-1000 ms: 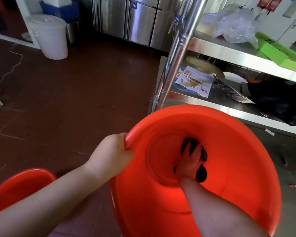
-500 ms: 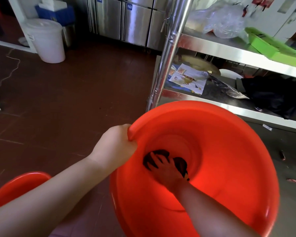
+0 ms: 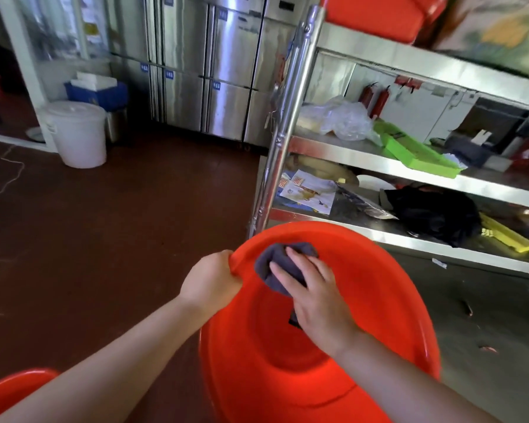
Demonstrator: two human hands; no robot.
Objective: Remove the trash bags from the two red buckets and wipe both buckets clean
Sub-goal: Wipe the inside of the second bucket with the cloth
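Front and centre, the big round red plastic bucket (image 3: 364, 315) is tipped toward the camera, its glossy inside bare and shining, no bag lining it. The left hand (image 3: 209, 282) grips the rim on the bucket's left edge, fingers (image 3: 234, 271) curled tight over the lip. The right hand (image 3: 318, 297) is inside the bucket, pressing a bunched grey cloth (image 3: 275, 264) against the upper inner wall just beside the left hand; its fingers lie loosely bent over the cloth, and whether they grip it or only press it I cannot tell. Down in the lower left corner, a slice of a 2nd red bucket (image 3: 9, 392) peeks in on the dark red floor (image 3: 104, 239).

To the right stands a stainless steel shelf rack (image 3: 287, 117), its upright post just behind the bucket's far rim. On the rack: a crumpled clear plastic bag (image 3: 345, 120), a flat green tray (image 3: 416, 154), printed paper sheets (image 3: 309, 190) and a heap of black material (image 3: 437, 215) on the lowest shelf. Well back on the floor sits a white lidded pail (image 3: 77, 132), with a blue box (image 3: 97, 93) behind it and steel fridge doors (image 3: 208, 71) along the rear wall.
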